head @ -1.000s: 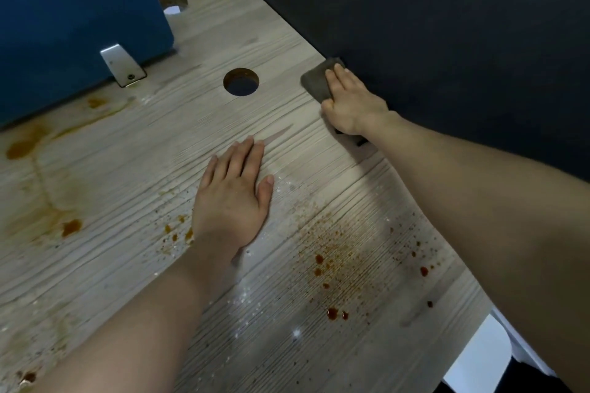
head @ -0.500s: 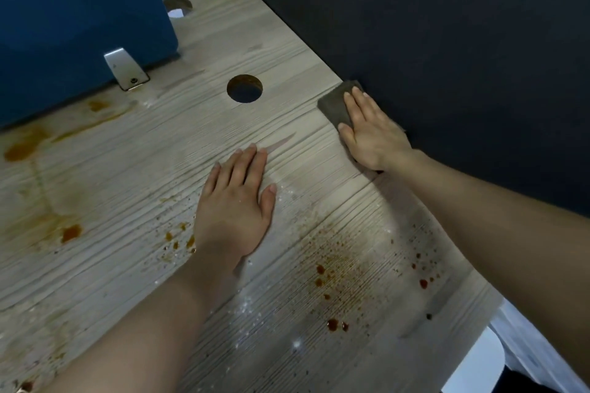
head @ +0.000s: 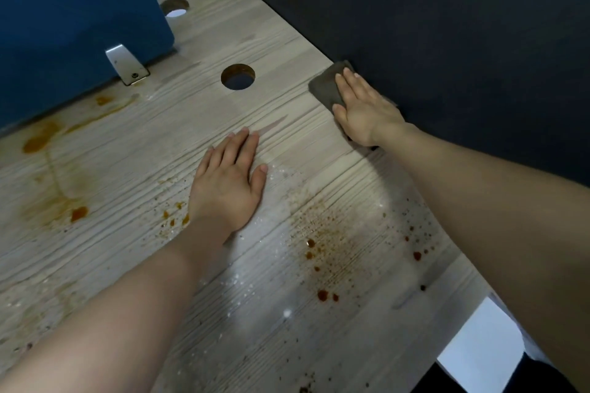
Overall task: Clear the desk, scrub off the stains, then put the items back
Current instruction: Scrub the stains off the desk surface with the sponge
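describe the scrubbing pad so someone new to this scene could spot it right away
Follow the pale wood-grain desk to its right edge, against the dark wall panel. The flat dark grey-brown scrubbing pad lies there under the right hand, just right of the round cable hole. It's the only dark, soft-looking rectangle on the desk.

An office: desk with cable holes, partition panels.

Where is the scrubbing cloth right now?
The cloth lies under the right hand, against the dark wall, just right of the desk's round hole.
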Action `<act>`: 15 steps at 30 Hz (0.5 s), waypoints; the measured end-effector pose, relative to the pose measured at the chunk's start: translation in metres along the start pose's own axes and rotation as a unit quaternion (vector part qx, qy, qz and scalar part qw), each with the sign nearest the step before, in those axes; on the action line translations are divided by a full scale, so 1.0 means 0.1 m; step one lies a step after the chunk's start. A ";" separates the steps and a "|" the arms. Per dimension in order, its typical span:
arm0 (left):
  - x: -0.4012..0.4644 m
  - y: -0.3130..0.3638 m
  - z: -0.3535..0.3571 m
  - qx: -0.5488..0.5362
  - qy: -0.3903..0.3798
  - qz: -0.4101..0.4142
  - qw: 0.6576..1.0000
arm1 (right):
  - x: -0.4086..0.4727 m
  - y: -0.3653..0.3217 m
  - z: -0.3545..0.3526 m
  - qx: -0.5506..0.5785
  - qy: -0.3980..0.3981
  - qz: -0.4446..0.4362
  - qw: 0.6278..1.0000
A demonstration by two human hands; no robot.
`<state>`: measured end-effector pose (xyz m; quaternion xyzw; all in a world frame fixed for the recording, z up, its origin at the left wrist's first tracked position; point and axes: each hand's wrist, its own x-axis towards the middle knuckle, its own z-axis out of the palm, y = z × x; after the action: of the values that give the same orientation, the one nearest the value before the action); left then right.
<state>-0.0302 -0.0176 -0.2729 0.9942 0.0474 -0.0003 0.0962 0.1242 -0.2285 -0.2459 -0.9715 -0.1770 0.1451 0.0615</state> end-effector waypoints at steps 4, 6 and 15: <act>0.01 0.01 -0.01 -0.004 -0.016 0.005 1.000 | -0.37 0.21 0.07 -0.003 0.003 0.004 1.000; 0.03 0.03 -0.03 -0.002 -0.033 0.009 0.999 | -0.55 0.28 0.10 -0.002 0.003 0.008 1.000; -0.22 0.41 -0.14 -0.012 -0.018 0.031 0.999 | -1.45 0.70 0.23 0.000 -0.013 0.033 0.999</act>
<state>-0.0488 -0.0571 -0.2510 0.9938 0.0152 -0.0146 0.1092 0.0100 -0.3442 -0.2416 -0.9748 -0.1461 0.1598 0.0546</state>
